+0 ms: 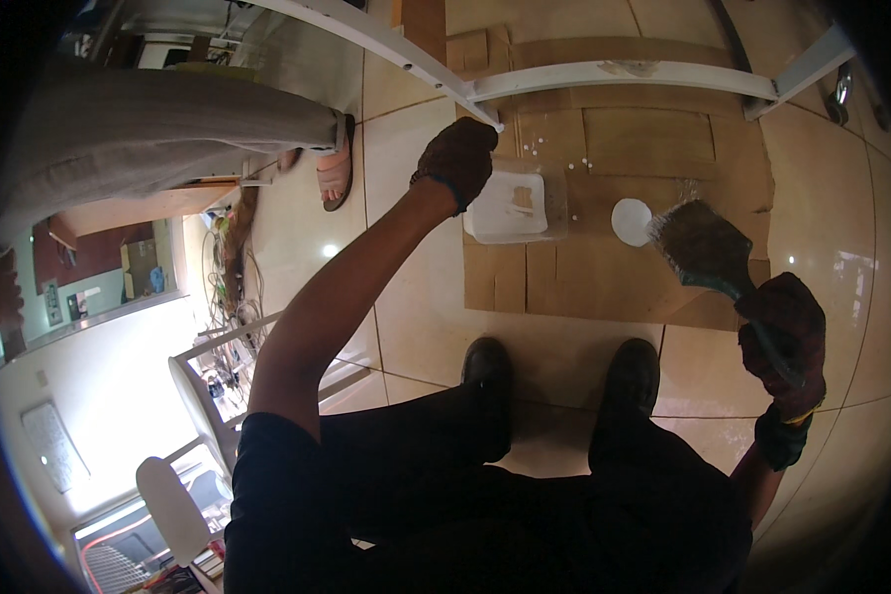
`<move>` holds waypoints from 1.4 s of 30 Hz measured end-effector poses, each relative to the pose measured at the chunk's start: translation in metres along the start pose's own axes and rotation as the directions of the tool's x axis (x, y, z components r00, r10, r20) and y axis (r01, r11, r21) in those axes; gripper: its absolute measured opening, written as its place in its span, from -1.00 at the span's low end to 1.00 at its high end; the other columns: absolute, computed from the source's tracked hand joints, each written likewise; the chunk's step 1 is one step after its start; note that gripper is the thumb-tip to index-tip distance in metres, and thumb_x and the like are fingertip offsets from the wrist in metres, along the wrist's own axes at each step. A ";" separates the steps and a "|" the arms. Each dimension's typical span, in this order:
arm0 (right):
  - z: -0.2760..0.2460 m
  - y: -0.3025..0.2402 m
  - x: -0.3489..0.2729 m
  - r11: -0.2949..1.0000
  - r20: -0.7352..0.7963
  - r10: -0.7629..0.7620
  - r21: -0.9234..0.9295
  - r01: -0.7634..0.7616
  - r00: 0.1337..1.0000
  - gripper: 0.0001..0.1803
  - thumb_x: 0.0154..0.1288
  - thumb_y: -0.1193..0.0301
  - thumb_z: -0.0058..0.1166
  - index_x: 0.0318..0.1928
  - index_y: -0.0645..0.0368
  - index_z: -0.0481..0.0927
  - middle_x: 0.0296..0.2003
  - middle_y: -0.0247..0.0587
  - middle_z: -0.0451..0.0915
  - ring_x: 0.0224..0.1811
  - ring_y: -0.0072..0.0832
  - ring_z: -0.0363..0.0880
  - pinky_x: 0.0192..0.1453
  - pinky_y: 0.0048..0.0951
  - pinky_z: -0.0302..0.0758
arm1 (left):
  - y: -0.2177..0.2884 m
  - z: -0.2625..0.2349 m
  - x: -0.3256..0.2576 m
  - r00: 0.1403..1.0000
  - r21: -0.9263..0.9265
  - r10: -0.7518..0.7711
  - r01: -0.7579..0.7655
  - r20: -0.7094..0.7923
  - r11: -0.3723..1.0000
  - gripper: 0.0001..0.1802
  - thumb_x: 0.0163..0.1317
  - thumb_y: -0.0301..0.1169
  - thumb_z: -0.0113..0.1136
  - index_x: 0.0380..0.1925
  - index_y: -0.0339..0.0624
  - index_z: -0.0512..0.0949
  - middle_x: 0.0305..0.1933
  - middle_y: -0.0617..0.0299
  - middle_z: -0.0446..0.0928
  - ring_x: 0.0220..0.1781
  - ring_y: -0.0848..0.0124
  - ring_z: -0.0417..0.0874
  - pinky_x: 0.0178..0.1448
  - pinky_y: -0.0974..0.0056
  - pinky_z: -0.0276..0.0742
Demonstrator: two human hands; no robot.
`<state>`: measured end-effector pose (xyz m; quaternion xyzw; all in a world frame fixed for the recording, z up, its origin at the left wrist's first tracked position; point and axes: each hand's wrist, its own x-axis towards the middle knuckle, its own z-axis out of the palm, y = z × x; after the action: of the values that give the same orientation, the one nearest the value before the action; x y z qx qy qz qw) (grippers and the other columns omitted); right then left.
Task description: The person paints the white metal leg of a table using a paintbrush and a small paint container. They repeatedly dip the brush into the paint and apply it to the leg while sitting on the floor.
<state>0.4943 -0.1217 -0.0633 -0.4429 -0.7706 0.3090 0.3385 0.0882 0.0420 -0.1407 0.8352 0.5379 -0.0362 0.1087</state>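
My right hand [784,342], in a dark knit glove, is wrapped round the handle of a wide paintbrush [708,247]. The brush's bristles point left, close to a round white disc, perhaps a lid [632,222], lying on cardboard. My left hand [455,158], gloved too, is closed at the end of a leg of a white metal frame [614,73]; its fingertips are hidden. Just below that hand stands a clear plastic tub [554,203] with white paint inside. Small white drops dot the cardboard [614,287] near the tub.
Another person's grey trouser leg [178,139] and sandalled foot [335,173] are at the left on the tiled floor [421,247]. My dark shoes [629,376] stand just below the cardboard. Tangled cables [230,297] and a white-framed chair or rack [183,396] lie farther left.
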 end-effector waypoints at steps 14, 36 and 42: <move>0.002 -0.004 -0.002 0.998 -0.017 0.064 -0.017 -0.064 0.998 -0.62 -0.25 0.52 0.29 -0.26 0.08 0.64 -0.40 -0.16 0.55 -0.41 -0.27 0.52 -0.37 -0.37 0.51 | -0.004 -0.022 -0.003 0.983 0.078 -0.127 0.117 0.132 0.990 -0.65 0.19 -0.09 0.11 -0.26 -0.14 0.58 -0.19 0.03 0.59 -0.10 0.05 0.60 -0.01 0.06 0.50; 0.004 -0.002 -0.001 1.000 -0.021 -0.010 -0.025 0.010 1.000 -0.61 -0.16 0.53 0.28 -0.19 0.08 0.64 -0.43 -0.21 0.49 -0.49 -0.38 0.48 -0.42 -0.42 0.44 | 0.008 -0.019 -0.052 0.984 -0.170 -0.171 0.178 0.054 0.969 -0.40 0.13 -0.31 0.23 0.23 0.06 0.37 0.02 0.04 0.47 -0.20 0.20 0.63 0.01 0.13 0.54; 0.005 -0.004 -0.003 0.998 0.008 0.061 0.016 -0.061 0.998 -0.61 -0.19 0.54 0.28 -0.21 0.09 0.64 -0.43 -0.22 0.50 -0.48 -0.38 0.48 -0.40 -0.41 0.44 | 0.016 -0.022 -0.065 0.975 -0.257 -0.183 0.211 0.126 0.943 -0.35 0.15 -0.30 0.16 0.30 0.16 0.27 0.22 -0.01 0.35 0.07 -0.02 0.54 0.14 0.01 0.49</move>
<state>0.4896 -0.1270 -0.0643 -0.4624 -0.7553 0.3271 0.3296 0.0741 -0.0176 -0.1049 0.7518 0.6125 -0.0154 0.2439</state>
